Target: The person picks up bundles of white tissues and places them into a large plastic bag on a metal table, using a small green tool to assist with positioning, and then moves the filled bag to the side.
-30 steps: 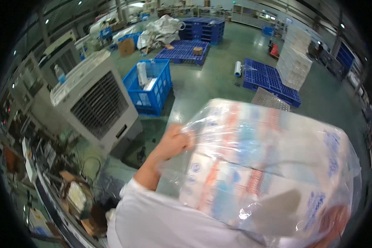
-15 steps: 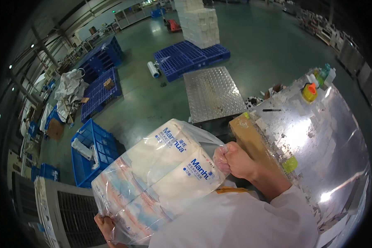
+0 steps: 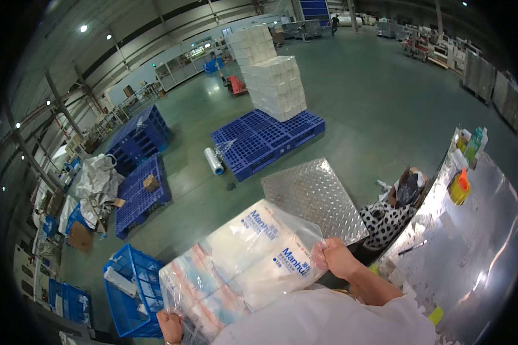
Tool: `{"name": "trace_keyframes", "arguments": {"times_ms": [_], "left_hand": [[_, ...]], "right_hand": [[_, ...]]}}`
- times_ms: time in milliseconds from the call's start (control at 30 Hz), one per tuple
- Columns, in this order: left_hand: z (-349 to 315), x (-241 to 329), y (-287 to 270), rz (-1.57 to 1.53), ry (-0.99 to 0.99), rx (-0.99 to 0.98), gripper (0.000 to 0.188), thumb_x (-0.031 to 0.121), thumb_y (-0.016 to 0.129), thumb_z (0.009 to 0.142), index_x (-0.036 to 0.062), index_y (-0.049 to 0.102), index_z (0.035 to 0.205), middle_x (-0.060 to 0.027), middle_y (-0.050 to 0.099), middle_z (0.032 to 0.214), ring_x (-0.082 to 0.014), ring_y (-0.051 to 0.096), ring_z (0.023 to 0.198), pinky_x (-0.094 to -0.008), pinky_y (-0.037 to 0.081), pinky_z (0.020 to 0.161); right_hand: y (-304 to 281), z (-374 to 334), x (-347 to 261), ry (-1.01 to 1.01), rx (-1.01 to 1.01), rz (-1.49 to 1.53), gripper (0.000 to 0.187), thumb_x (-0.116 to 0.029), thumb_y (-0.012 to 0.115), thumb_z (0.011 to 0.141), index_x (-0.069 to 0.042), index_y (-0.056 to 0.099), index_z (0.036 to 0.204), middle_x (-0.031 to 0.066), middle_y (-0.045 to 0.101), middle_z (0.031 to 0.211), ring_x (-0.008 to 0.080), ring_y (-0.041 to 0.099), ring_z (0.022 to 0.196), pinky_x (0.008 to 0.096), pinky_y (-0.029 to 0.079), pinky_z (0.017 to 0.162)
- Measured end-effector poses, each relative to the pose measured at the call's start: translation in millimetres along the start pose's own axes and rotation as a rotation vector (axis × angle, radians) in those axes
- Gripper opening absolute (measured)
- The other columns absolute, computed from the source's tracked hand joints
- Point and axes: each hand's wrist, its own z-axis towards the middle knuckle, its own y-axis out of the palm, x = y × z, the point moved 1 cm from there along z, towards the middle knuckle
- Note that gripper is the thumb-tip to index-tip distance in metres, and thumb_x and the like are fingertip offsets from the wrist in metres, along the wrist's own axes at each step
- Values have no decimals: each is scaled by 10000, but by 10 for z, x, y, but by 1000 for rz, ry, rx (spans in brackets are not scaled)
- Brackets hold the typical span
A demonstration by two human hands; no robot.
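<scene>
A clear plastic bag (image 3: 311, 227) wraps a bundle of white, pink and light blue tissue packs (image 3: 236, 267) with blue lettering. I hold it tilted against the front of my white clothing. My right hand (image 3: 335, 257) is closed in a fist on the gathered film at the bag's upper right. At the lower left corner my left hand (image 3: 170, 326) grips the bag, its fingers curled and partly cut off by the lower edge of the view.
Ahead lies a metal tread plate (image 3: 311, 198); beyond it a blue pallet (image 3: 236, 138) carries stacked white packs (image 3: 276, 86). A film roll (image 3: 214, 161) lies beside the pallet. A blue crate (image 3: 112, 302) stands left. On the right is a metal-topped table (image 3: 443, 247) with a yellow tape roll (image 3: 459, 187).
My view has tilted upward, so the pallet, plate and table appear lower. The bag shows lower and farther right. Both hands keep hold of it.
</scene>
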Motion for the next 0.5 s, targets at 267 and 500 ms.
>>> {"name": "trace_keyframes", "arguments": {"times_ms": [267,500], "left_hand": [[2435,557,1426,-223,242,-174,204,6,353,609,13,493,461,-33,461,423,-112,408,376,-266,291,365],[4153,1185,3129,-395,284,-715,198,-17,377,634,12,531,513,-34,513,485,-108,433,419,-260,316,398]], "right_hand": [[-401,1346,-732,-434,252,-63,214,70,358,669,-70,389,511,17,396,487,115,362,414,252,263,384],[-944,2309,-1198,-451,772,-66,234,54,334,736,-65,396,544,14,367,470,112,327,398,267,227,367]]}}
